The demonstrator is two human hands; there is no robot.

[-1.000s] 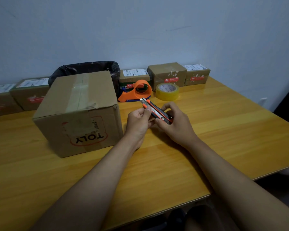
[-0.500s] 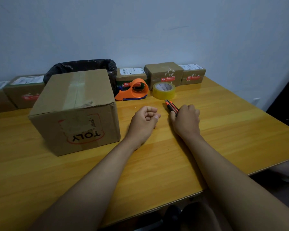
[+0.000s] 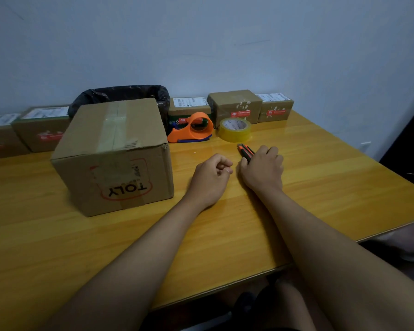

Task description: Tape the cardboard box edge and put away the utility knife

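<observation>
A brown cardboard box (image 3: 115,149) with a strip of tape along its top seam and a red "TOLY" mark stands on the left of the wooden table (image 3: 320,187). The orange and black utility knife (image 3: 245,150) lies on the table, its far end sticking out from under my right hand (image 3: 262,169), which rests over it palm down. My left hand (image 3: 210,179) rests on the table beside it, fingers curled, holding nothing. An orange tape dispenser (image 3: 193,129) and a yellowish tape roll (image 3: 234,129) sit behind the hands.
A bin lined with a black bag (image 3: 122,94) stands behind the box. Several small brown parcels (image 3: 234,105) line the wall at the back. The table's front edge runs diagonally at lower right.
Both hands held the knife in the air a second ago. My right hand has lowered it onto the table, and my left hand has let go and curled beside it.
</observation>
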